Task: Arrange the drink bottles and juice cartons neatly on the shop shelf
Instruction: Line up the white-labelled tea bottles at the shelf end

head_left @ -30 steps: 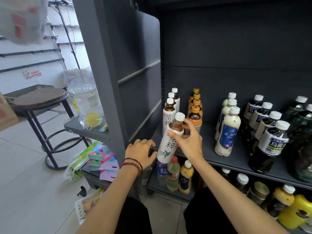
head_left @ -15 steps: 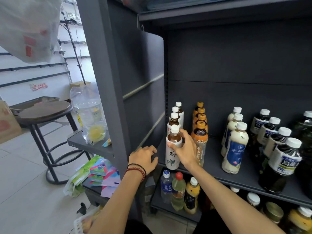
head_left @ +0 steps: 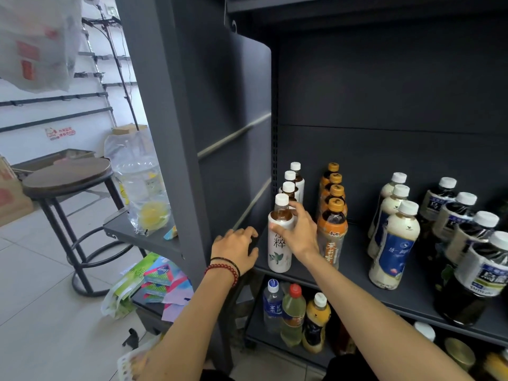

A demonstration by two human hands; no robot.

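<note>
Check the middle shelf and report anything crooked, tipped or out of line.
Nothing stands out. The white-label tea bottle under the right hand stands upright at the front of its row, in line with the white-capped bottles behind it. The orange-capped row beside it is straight too. No bottle is tipped and nothing looks spilled.

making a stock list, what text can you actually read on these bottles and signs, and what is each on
"粹": white tea bottle under the right hand.
"SUNTORY" and "烏龍": black tea bottle.
"统一": milk tea bottle, partly legible.
Orange tea bottle: vertical characters, too blurred.
Blue water bottle: label too small.
Red wall sticker and red print on the hanging bag: unreadable.
</note>
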